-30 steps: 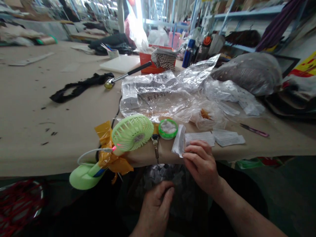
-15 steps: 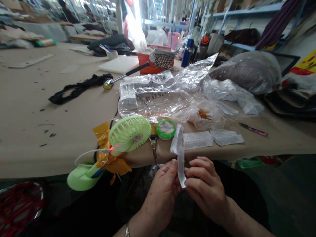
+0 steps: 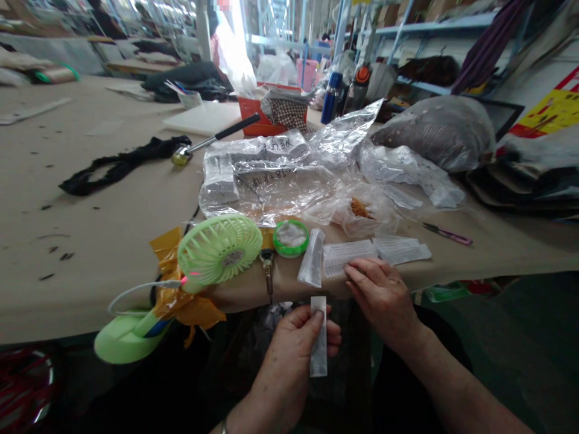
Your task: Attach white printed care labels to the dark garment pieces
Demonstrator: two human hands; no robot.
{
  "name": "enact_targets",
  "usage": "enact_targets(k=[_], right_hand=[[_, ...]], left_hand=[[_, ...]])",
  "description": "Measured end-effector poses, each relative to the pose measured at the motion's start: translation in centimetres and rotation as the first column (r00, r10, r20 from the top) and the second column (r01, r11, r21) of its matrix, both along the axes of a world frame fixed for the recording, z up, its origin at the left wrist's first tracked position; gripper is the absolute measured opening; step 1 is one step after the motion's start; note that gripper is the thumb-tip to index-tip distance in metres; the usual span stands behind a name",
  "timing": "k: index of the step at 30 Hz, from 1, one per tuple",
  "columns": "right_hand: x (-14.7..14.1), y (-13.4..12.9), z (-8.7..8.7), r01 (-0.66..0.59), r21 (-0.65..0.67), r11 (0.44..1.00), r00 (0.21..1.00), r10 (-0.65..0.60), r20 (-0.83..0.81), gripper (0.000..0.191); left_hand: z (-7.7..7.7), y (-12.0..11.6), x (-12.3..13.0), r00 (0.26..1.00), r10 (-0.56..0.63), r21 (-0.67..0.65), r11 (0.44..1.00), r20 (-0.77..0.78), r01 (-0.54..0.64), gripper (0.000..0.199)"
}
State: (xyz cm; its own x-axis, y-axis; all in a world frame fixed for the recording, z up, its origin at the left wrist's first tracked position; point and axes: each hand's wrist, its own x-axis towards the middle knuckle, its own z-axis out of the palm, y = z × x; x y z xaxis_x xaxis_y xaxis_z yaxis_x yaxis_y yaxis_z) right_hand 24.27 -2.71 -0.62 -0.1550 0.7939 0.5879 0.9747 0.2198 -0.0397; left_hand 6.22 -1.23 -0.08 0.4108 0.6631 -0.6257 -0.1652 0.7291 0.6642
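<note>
My left hand [image 3: 301, 337] pinches a narrow white label strip [image 3: 319, 352] between thumb and fingers, just below the table edge. The strip hangs upright across the fingers. My right hand [image 3: 384, 298] reaches to the table edge with its fingers stretched out. Its fingertips rest at the lower edge of a stack of printed white labels [image 3: 346, 253]. A second stack of printed labels [image 3: 402, 248] lies to the right of it. On the left stands a folded whitish strip bundle [image 3: 312, 259]. Beside that bundle is a round green tub [image 3: 291, 238] with white fluffy wadding inside.
A green fan [image 3: 219, 250] is taped to the table edge, with a small brown-handled tool [image 3: 268, 271] beside it. Clear plastic bags [image 3: 280, 181] cover the middle. Thread snips [image 3: 447, 233] lie right. Behind are a red box [image 3: 253, 114] and a blue bottle [image 3: 332, 97].
My right hand has let go of the strip and moved up and right to the printed labels. My left hand keeps the strip, now lower and turned flatter toward me. The view has shifted slightly.
</note>
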Motion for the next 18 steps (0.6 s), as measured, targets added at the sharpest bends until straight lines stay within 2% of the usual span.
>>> enact_targets(k=[3,8,13,15,18], right_hand=[[-0.1,-0.2,-0.5,-0.028,0.059,0.998,0.998,0.031,-0.05,0.012],[0.5,-0.3,-1.0,-0.082,0.081,0.993,0.982,0.095,-0.165,0.013],[0.7,-0.7,-0.6,-0.139,0.16,0.977,0.932,0.183,-0.312,0.015],[0.1,-1.3,-0.2,-0.213,0.173,0.962,0.893,0.263,-0.366,0.016],[-1.4,-2.3,0.0,-0.397,0.106,0.912,0.822,0.405,-0.401,0.012]], left_hand=[[-0.1,-0.2,0.1,1.0,-0.001,-0.011,1.0,0.002,0.001,0.014],[0.0,0.0,0.0,1.0,-0.011,-0.069,0.998,0.021,0.013,0.014],[0.8,0.4,0.0,0.995,-0.032,-0.152,0.987,0.093,0.046,0.014],[1.0,0.5,0.0,0.988,-0.05,-0.16,0.984,0.146,0.073,0.014],[1.3,0.6,0.1,0.967,-0.036,-0.169,0.982,0.251,0.08,0.012]])
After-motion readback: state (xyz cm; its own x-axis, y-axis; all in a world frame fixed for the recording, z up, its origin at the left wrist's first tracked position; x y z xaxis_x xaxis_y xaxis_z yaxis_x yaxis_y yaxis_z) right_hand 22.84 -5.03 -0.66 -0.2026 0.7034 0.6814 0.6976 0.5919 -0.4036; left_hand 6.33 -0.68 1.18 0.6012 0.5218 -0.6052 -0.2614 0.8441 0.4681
